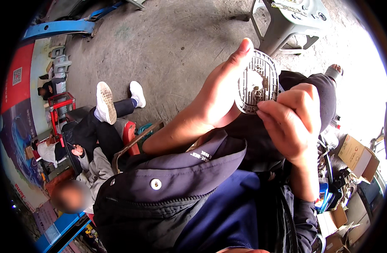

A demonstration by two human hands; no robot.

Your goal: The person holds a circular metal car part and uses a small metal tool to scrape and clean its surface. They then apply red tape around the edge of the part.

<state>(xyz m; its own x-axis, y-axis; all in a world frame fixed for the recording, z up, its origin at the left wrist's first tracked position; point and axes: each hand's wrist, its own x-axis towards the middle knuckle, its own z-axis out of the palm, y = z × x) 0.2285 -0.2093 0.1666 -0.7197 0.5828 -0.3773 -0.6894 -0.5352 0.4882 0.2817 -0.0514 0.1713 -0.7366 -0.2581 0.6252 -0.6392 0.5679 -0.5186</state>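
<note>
Nearest of all, dark jacket [172,185] across the lower middle, its flap and round snap facing up — and just beyond it, both bare hands are on one piece. It's an oval slotted plate [265,80], grey, up in the air above the wearer's lap. Left hand [225,90] has its left side, thumb standing up along the rim; the other fingers go behind, so how far they curl I can't tell. Right hand [294,118] comes in at the lower right edge, thumb and forefinger nearly together with the rim pinched between, the rest folded in. Looks as if one hand steadies while the other leaves the slatted face clear to view.

Over to the grey stool [294,21]: small bits sit along the seat's far edge, with a dark round piece [322,16] toward its right corner. Now the containers — cardboard box [355,156] at right, flaps open, contents impossible to make out; below it, another open carton [331,221], insides equally unclear.
</note>
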